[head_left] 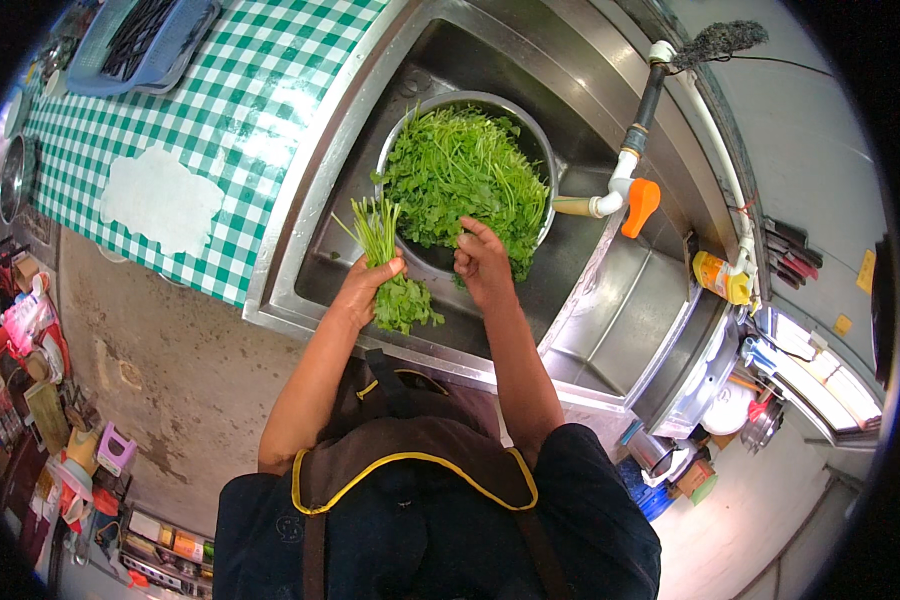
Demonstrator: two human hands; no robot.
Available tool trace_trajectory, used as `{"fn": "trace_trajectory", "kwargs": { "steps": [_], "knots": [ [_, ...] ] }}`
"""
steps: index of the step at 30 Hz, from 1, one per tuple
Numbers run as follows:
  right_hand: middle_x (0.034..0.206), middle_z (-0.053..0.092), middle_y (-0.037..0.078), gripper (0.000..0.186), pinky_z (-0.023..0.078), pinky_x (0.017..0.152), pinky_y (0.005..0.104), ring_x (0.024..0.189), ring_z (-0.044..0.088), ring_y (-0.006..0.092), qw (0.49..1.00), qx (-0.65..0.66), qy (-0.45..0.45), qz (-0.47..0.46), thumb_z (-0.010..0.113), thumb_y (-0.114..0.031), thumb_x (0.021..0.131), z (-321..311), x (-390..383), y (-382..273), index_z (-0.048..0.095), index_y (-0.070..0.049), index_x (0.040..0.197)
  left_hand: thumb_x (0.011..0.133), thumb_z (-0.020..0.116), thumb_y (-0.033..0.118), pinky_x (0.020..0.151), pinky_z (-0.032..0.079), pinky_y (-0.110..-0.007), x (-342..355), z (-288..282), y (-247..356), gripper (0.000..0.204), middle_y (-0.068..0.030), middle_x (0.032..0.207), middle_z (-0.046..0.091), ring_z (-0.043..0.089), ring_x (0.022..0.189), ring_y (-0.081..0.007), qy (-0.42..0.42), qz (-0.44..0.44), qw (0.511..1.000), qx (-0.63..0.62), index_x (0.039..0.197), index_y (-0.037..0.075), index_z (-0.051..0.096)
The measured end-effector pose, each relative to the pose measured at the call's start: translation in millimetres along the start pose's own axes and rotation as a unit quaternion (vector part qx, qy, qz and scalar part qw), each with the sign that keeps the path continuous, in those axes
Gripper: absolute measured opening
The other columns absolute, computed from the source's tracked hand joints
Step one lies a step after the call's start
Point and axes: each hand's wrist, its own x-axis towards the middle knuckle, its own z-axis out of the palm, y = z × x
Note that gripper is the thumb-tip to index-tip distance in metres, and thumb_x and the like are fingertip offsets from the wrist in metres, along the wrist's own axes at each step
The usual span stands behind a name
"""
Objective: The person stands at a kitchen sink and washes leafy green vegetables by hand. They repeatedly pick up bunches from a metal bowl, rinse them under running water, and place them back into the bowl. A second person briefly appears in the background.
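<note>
My left hand is closed round a small bunch of cilantro. Its pale stems point up and away from me, and its leaves hang below the fist over the sink's near side. To the right, my right hand hovers at the near edge of a heap of the same greens. Its fingers are curled in, with the index finger a little raised; whether anything small is between them cannot be made out. The heap fills a round metal basin standing in the steel sink.
A tap with an orange handle reaches over the basin from the right. Beside the sink stands a table with a green checked cloth, bearing a blue basket. A second steel compartment and a yellow bottle are at the right.
</note>
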Motion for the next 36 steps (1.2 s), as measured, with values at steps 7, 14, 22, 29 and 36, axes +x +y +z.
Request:
{"fn": "trace_trajectory", "kwargs": {
  "steps": [7, 14, 22, 29, 36],
  "knots": [
    [0.074, 0.053, -0.001, 0.025, 0.037, 0.049, 0.0240, 0.056, 0.048, 0.0089, 0.996, -0.006, -0.089, -0.008, 0.065, -0.006, 0.088, 19, -28, 3, 0.060, -0.002, 0.112, 0.086, 0.075, 0.019, 0.079, 0.055, -0.036, 8, 6, -4, 0.035, -0.0044, 0.097, 0.063, 0.063, 0.088, -0.0172, 0.014, -0.028, 0.999, -0.020, 0.116, 0.008, 0.060],
    [0.073, 0.054, -0.002, 0.020, 0.033, 0.051, 0.0221, 0.057, 0.044, 0.0062, 0.972, -0.135, -0.184, 0.057, 0.065, -0.009, 0.086, 19, -45, 6, 0.063, -0.003, 0.105, 0.088, 0.072, 0.030, 0.078, 0.056, -0.036, 16, 8, -10, 0.039, -0.0038, 0.096, 0.063, 0.063, 0.088, -0.0184, -0.031, -0.078, 0.994, -0.070, 0.119, 0.009, 0.060],
    [0.075, 0.054, -0.003, 0.007, 0.039, 0.062, 0.0235, 0.069, 0.049, 0.0062, 0.916, -0.311, -0.254, 0.025, 0.057, -0.005, 0.078, 19, -44, 6, 0.060, -0.005, 0.084, 0.087, 0.073, 0.020, 0.080, 0.056, -0.037, 19, 6, -24, 0.036, -0.0040, 0.099, 0.065, 0.064, 0.093, -0.0184, -0.028, -0.079, 0.994, -0.065, 0.118, 0.010, 0.059],
    [0.074, 0.053, -0.002, 0.005, 0.041, 0.066, 0.0252, 0.071, 0.049, 0.0083, 0.841, -0.427, -0.332, -0.018, 0.054, -0.006, 0.075, 35, -50, -7, 0.058, -0.003, 0.078, 0.087, 0.073, 0.028, 0.087, 0.051, -0.036, 9, 24, -15, 0.041, -0.0077, 0.111, 0.065, 0.062, 0.099, -0.0218, -0.072, -0.041, 0.996, -0.042, 0.119, 0.006, 0.059],
    [0.076, 0.058, -0.002, 0.015, 0.043, 0.063, 0.0262, 0.071, 0.053, 0.0083, 0.862, -0.383, -0.330, 0.029, 0.059, -0.008, 0.081, 28, -45, -11, 0.065, -0.004, 0.094, 0.086, 0.073, 0.022, 0.084, 0.051, -0.033, 15, 9, -17, 0.038, -0.0054, 0.098, 0.066, 0.062, 0.094, -0.0186, -0.026, 0.005, 1.000, 0.012, 0.118, 0.007, 0.060]
  ]
}}
